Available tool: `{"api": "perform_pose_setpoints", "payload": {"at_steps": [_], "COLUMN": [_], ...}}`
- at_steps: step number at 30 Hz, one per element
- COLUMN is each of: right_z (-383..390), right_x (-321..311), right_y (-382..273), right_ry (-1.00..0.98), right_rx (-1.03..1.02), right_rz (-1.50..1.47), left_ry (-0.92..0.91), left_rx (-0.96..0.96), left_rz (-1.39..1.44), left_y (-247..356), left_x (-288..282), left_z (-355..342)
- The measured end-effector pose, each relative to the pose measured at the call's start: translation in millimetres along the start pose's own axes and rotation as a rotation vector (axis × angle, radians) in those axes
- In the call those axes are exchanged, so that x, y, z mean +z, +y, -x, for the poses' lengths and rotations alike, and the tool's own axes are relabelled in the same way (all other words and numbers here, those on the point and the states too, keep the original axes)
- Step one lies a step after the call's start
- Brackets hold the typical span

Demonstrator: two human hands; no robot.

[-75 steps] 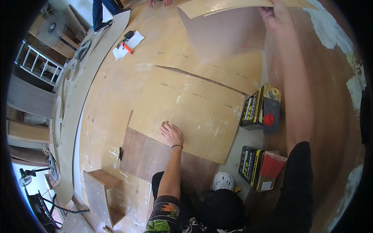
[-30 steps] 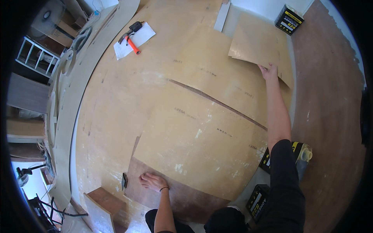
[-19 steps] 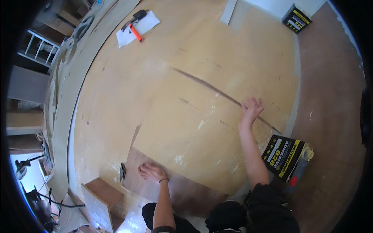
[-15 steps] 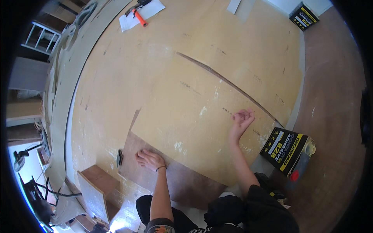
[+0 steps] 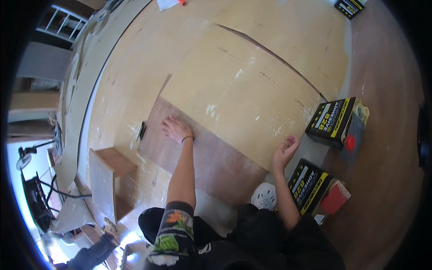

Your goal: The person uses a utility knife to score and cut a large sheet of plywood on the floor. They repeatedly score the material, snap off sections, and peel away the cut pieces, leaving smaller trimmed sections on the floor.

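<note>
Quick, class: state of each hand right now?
Left hand: open, palm down on the brown sheet.
Right hand: curled, nothing visible in its grip; whether fully closed cannot be told.

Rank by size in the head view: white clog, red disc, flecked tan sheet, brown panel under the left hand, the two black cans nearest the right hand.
Tan sheet
Brown panel
Upper can and lower can: look alike, unranked
White clog
Red disc

White paper (image 5: 167,4) and orange piece (image 5: 182,2), perhaps a handle, partly beyond the top edge
</note>
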State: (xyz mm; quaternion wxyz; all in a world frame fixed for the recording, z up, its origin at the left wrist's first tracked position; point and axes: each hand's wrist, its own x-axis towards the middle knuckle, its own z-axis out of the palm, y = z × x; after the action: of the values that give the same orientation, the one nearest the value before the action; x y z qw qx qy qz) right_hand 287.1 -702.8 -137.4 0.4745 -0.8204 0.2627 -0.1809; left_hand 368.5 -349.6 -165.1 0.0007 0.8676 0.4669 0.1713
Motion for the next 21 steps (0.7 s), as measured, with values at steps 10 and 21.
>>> {"api": "perform_pose_setpoints", "payload": {"at_steps": [10, 21], "right_z": [9, 3], "right_x": [-45, -45], "right_y": [91, 97], "right_ry": [-0.069, -0.118], "right_rx": [0.163, 0.563], "right_rz": [0.268, -0.238], "left_ry": [-0.209, -0.626], "left_rx": [-0.047, 0.438], "left_rz": [0.181, 0.143], "left_y": [-27, -190], "left_x": [-86, -96], "left_z": [-123, -216]}}
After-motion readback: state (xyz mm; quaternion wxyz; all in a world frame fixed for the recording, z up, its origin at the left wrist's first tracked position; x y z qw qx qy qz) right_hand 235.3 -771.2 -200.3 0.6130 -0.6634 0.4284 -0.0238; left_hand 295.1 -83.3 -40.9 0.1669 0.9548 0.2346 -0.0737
